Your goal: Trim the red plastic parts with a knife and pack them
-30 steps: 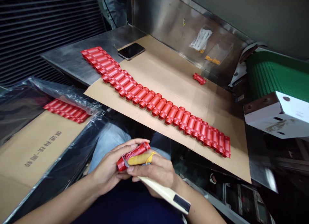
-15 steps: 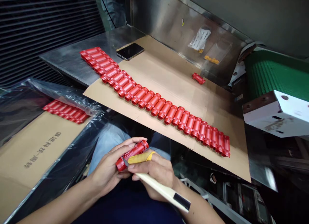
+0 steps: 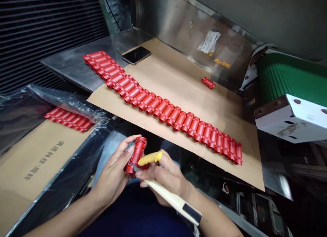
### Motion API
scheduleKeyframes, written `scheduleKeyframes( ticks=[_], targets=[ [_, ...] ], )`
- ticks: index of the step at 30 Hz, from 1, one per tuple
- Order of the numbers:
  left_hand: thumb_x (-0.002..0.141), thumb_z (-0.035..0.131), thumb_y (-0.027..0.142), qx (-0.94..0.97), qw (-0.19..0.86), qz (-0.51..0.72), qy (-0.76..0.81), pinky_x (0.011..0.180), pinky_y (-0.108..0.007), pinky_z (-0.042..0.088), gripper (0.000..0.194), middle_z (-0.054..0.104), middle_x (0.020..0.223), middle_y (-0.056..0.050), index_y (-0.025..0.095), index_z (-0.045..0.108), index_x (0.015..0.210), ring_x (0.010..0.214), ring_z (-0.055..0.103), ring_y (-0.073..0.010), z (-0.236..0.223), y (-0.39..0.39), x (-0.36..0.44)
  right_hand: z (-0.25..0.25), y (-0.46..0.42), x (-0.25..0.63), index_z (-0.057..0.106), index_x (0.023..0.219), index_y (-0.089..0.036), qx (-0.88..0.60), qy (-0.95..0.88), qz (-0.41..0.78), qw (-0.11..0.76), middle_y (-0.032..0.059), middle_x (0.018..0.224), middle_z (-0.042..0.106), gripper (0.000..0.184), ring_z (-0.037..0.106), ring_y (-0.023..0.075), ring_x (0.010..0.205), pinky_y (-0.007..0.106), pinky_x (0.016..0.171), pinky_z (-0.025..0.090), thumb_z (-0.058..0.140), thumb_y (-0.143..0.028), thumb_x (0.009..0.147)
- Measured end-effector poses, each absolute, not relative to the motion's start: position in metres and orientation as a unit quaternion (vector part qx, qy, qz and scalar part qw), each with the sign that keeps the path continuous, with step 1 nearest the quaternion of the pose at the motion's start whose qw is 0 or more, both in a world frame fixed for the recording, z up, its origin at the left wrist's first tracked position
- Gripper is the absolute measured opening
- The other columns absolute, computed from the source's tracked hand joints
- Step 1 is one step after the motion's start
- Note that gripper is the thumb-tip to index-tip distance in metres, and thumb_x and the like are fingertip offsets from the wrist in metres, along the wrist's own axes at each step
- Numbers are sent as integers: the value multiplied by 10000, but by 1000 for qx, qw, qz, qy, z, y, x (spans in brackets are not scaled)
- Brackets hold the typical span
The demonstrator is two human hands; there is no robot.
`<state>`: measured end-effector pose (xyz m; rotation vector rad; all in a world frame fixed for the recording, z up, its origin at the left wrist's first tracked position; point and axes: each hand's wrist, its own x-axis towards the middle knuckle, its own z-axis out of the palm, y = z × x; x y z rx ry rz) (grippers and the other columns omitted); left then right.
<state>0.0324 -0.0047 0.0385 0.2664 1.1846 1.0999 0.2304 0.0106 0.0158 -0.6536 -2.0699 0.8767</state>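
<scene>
My left hand (image 3: 113, 170) is closed around a red tube-shaped part (image 3: 139, 149) with cut-outs and fine line markings, held tilted above my lap. In my right hand (image 3: 168, 175) is a cream-handled knife (image 3: 173, 199) with a black end; its handle points down to the right. A yellow finger cot (image 3: 150, 158) covers the right index finger, which presses near the lower end of the tube. The knife's blade is mostly hidden between the fingers and the red part. Another bit of red shows under that finger; I cannot tell whether it belongs to the same part.
A long row of red tubes (image 3: 167, 112) crosses the cardboard sheet (image 3: 184, 83) on the metal table. Behind it lie a phone (image 3: 136, 55) and a single red piece (image 3: 208, 83). At left, more red tubes (image 3: 68, 119) rest on a plastic-lined carton (image 3: 33, 165). A green conveyor belt (image 3: 291, 76) stands right.
The red tube has been turned more upright and shifted slightly left in my left hand. The right hand stays close to its lower end with the knife. The view has shifted slightly.
</scene>
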Motion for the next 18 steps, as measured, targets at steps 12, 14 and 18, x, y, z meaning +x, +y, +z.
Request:
scheduleKeyframes(
  ticks=[12,14,18],
  targets=[
    [925,971,509,121,695,457,542,701,-232,602,547,825,1213,-69,257,804,1381,853,698,-170,31,-2,32,36,31,230,807,1132,-122,-182,-909,143,348,116,1206,850,121,788,218,984,330,864,728,702,-171,1166],
    [920,973,503,119,701,447,543,753,-241,624,551,830,1207,-81,241,806,1375,932,735,-197,32,-1,32,31,25,229,802,1194,-134,-182,-888,225,358,113,1215,847,128,812,223,1070,335,936,732,702,-213,1180],
    [931,959,503,116,720,451,515,597,-228,545,620,786,904,-50,233,737,1442,725,669,-175,39,2,32,19,6,223,751,1157,-191,-87,-696,555,447,35,948,867,235,857,156,899,282,926,722,711,-420,1198]
  ],
)
